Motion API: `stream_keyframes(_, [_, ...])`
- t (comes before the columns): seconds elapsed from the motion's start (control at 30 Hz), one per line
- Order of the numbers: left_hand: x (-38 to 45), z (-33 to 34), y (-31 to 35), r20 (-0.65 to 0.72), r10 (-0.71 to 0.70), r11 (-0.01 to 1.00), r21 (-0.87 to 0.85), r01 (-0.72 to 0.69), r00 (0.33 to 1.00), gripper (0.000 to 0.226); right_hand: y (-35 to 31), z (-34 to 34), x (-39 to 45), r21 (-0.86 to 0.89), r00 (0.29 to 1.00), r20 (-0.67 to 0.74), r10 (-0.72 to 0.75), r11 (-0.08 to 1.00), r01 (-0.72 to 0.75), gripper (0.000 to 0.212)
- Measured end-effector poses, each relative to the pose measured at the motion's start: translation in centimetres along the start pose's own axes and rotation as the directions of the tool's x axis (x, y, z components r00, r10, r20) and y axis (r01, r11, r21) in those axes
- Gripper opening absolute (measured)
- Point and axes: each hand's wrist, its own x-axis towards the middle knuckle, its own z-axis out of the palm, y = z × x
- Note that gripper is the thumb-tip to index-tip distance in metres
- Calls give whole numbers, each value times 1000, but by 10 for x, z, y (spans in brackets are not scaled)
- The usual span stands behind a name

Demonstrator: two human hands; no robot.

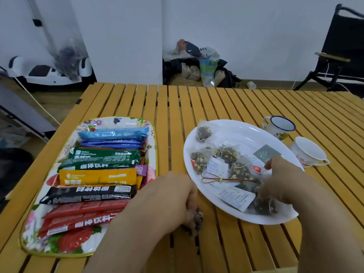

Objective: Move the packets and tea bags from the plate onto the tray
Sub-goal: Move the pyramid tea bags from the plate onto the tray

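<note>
A: Entry, largest item first. A slatted yellow table (226, 107) is recorded, carrying a floral tray (37, 239) on the left side and a white plate (242, 129) on the right; the two are set apart by a few bare slats.

B: Contents?

A: The tray is filled with stick packets (98, 175) laid crosswise, long axes running left to right, sorted by colour from blue at the far end to red at the near end. The tea bags (222, 154) remain scattered over the plate, mixed with small white sachets (234, 196) and a red wire tie (211, 179).

B: Hands?

A: The left hand (167, 200) is clenched around a clump of tea bags, held over the gap between tray and plate, just beside the tray's near right edge. The right hand (283, 180) is lowered into the near part of the plate, fingers curled about a tea bag (264, 206); the exact hold is blurred.

B: Deciding relation?

A: The tray lies leftward of both grips; the left hand is much the nearer. Free room on the tray is judged scarce.

B: Legible print?

A: "Original flavor" is partly read on a green packet (102, 155), "15g" on the yellow one. Other characters appear inverted and are not transcribed. Two cups (279, 126) are noted beyond the plate.
</note>
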Motion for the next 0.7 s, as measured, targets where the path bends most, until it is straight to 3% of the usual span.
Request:
stream_keyframes(0.23, [-2, 0, 3, -282, 39, 971, -217, -103, 959, 13, 2, -9, 3, 200, 980, -191, 61, 980, -22, 44])
stream_keyframes(0.43, [10, 9, 14, -421, 28, 911, -362, -197, 907, 41, 1, -13, 4, 396, 913, -404, 53, 910, 123, 26])
stream_keyframes(0.57, [14, 24, 26, -423, 129, 934, -253, -254, 897, 38, 2, -12, 5, 449, 885, -466, 13, 865, 224, 23])
stream_keyframes(0.7, [21, 34, 40, -388, 261, 953, -43, -300, 884, 32, 3, -11, 8, 443, 888, -459, 29, 873, 201, 25])
